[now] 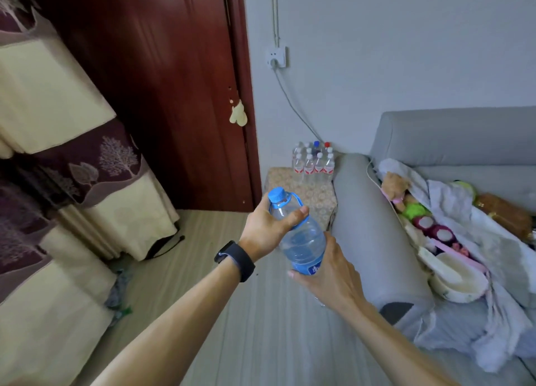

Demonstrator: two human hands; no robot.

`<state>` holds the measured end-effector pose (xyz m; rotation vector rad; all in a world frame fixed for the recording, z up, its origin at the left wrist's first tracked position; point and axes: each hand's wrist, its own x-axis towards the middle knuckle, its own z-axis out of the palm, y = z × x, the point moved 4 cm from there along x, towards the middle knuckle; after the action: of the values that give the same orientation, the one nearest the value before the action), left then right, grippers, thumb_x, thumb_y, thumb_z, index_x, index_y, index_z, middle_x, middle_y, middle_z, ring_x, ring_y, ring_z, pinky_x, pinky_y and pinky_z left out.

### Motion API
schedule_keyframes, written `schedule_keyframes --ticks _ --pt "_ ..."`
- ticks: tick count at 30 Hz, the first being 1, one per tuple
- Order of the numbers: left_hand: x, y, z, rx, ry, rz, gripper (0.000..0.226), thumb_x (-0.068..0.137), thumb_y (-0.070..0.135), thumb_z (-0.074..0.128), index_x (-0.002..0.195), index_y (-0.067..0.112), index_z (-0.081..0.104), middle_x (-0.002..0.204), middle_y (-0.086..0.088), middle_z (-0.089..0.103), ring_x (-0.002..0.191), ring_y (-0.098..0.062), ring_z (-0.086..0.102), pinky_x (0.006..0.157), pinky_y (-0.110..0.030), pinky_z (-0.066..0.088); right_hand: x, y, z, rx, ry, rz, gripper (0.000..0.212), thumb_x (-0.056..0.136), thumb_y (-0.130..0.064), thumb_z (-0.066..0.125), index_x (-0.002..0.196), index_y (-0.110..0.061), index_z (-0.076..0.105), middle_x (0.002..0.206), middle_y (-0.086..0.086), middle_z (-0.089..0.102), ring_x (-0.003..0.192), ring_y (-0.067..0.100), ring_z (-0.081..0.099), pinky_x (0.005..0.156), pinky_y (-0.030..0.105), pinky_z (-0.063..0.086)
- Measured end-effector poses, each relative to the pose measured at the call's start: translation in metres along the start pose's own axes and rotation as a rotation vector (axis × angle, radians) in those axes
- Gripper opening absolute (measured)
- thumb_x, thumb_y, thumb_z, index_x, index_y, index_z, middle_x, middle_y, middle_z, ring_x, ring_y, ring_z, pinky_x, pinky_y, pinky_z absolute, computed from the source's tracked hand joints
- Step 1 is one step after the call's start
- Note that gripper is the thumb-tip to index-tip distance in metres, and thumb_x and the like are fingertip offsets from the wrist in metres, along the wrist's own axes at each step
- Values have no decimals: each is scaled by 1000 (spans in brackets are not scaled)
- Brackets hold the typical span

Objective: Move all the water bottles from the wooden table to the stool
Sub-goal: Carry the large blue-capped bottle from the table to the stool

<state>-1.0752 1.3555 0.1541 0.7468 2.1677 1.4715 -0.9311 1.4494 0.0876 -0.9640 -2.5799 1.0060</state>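
A large clear water bottle (301,237) with a blue cap, blue carry loop and blue label hangs tilted in mid-air at the frame's centre. My left hand (268,229), a dark band on its wrist, grips the bottle's neck and shoulder. My right hand (330,272) wraps the lower body from underneath. Beyond them stands a stool (313,195) with a floral patterned cover, next to the sofa arm. Several small water bottles (314,162) with white, blue and red caps stand upright at the stool's far edge. The wooden table is out of view.
A grey sofa (452,136) fills the right, its arm (368,226) touching the stool; toys and cloth lie on its seat. A dark red door (162,81) stands behind. Cream and purple curtains (58,153) hang at left. A wall socket (277,56) with a cable sits above the stool.
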Motion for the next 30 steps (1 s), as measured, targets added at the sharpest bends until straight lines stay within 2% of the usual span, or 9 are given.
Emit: schedule_keyframes --ticks 6,9,12,14,18,22,27,30 --pt "126 -15 -26 79 7 -31 52 72 68 74 109 32 63 100 14 72 94 -2 66 85 -23 54 129 -15 26 37 -42 -32 95 58 -73 74 134 -39 28 127 -20 51 112 12 58 82 34 51" --pt "195 -29 -39 139 -20 -50 50 75 67 72 107 30 65 95 12 71 91 -4 66 82 -23 53 194 -23 49 69 -54 -21 91 59 -70 75 132 -39 30 124 -22 51 110 8 58 78 29 49" --pt "254 -34 -53 162 -39 -49 48 77 66 71 109 31 63 88 17 66 83 -1 63 70 -14 45 252 -33 59 42 -99 -20 94 61 -70 74 136 -38 27 129 -22 50 112 7 57 76 25 44" --pt "299 -31 -64 148 -28 -49 48 77 64 72 110 31 61 91 18 65 82 3 60 64 -10 41 299 -43 65 42 -86 -27 94 61 -71 73 135 -39 25 129 -21 49 113 9 58 80 28 48" --pt "377 -35 -71 168 -54 -42 52 75 66 72 112 32 62 99 15 69 89 -2 64 71 -15 48 375 -48 73 55 -103 -6 94 59 -69 74 134 -39 27 125 -22 49 106 8 61 84 37 55" --pt "452 -49 -62 190 -63 -59 59 71 73 70 114 34 61 98 15 71 89 -4 66 77 -22 53 448 -36 85 88 -127 -15 90 56 -70 75 131 -42 34 118 -23 53 95 6 64 75 39 59" --pt "545 -58 -28 207 -74 -79 55 70 70 74 112 37 60 97 16 69 89 -4 66 80 -27 56 547 -8 87 131 -149 -1 87 57 -61 78 129 -34 36 110 -22 51 92 2 61 74 29 55" --pt "592 -63 -11 237 -56 -108 51 71 70 73 108 38 59 94 15 69 87 -6 66 81 -31 57 599 9 84 163 -206 4 78 60 -60 81 120 -39 34 105 -24 55 94 1 62 75 20 51"
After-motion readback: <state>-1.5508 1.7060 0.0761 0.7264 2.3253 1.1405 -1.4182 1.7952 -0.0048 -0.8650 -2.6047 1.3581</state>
